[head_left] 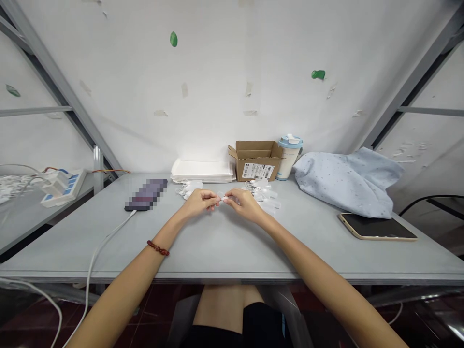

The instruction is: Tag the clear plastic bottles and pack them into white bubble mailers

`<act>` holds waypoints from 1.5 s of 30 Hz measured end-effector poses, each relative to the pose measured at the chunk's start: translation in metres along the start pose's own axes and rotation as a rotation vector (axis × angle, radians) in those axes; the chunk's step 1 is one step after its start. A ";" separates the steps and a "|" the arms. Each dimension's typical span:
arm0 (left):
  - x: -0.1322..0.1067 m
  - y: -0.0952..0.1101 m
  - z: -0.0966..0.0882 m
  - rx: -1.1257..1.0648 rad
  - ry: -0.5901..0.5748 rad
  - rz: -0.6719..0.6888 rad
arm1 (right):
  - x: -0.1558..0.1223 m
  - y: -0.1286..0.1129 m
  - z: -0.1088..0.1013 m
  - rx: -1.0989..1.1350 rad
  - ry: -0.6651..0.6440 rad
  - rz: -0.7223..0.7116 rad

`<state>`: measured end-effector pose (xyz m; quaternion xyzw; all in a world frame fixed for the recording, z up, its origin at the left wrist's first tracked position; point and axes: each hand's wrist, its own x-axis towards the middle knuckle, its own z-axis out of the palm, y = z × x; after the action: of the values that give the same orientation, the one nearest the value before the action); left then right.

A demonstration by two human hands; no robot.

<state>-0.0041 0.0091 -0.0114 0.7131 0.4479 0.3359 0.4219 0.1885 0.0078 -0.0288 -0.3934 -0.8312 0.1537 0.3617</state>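
My left hand (198, 201) and my right hand (243, 203) meet over the middle of the grey table (217, 246). Both pinch one small clear plastic piece (221, 196) between their fingertips. A red bead bracelet (158, 248) sits on my left wrist. Behind my right hand lies a heap of small white and clear plastic parts (264, 195). A smaller heap of white parts (188, 188) lies behind my left hand.
An open cardboard box (255, 159), a lidded cup (289, 156) and a stack of white trays (203, 170) stand at the wall. A phone (147, 194) with a white cable (108, 239) lies left, a tablet (377, 226) and pale blue cloth (348, 181) right, a power strip (61, 186) far left.
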 end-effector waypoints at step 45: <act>0.008 -0.022 -0.008 0.574 0.604 0.202 | -0.001 0.025 -0.006 -0.677 -0.268 0.187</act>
<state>-0.0153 0.0246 -0.0275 0.7114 0.5547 0.4309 0.0211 0.2069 0.0234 -0.0389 -0.5414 -0.8353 -0.0470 0.0836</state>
